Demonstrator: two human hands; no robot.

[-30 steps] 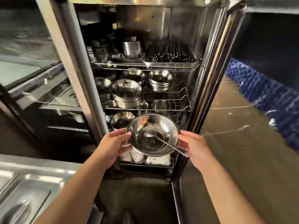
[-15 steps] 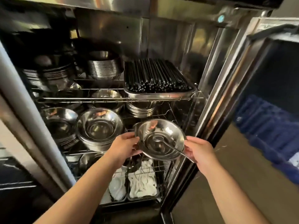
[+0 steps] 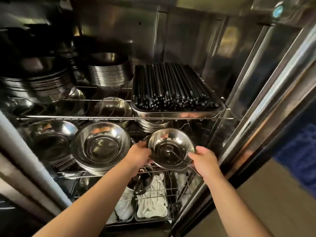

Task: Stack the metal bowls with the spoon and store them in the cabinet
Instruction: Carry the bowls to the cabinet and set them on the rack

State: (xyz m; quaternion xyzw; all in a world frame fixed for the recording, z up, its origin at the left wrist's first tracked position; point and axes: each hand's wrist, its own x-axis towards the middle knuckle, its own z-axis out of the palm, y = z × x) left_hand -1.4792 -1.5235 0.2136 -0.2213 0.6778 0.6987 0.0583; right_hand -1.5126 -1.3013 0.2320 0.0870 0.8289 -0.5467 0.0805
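A shiny metal bowl (image 3: pixel 168 142) with a metal spoon (image 3: pixel 177 157) lying in it is held at the front right of the cabinet's middle wire shelf (image 3: pixel 71 172). My left hand (image 3: pixel 139 153) grips its left rim and my right hand (image 3: pixel 203 159) grips its right rim, over the spoon's handle. I cannot tell whether more bowls sit stacked beneath it. The open steel cabinet (image 3: pixel 188 40) fills the view.
Left of the held bowl stands a stack of larger metal bowls (image 3: pixel 100 146), with another stack (image 3: pixel 51 139) further left. The upper shelf carries a tray of black chopsticks (image 3: pixel 172 88) and stacked metal dishes (image 3: pixel 107 72). White spoons (image 3: pixel 152 202) fill the trays below. The cabinet door (image 3: pixel 273 100) stands open at right.
The view has closed in on the cabinet. Both hands have carried the bowl with the spoon up and forward, from below the middle shelf to its front right part.
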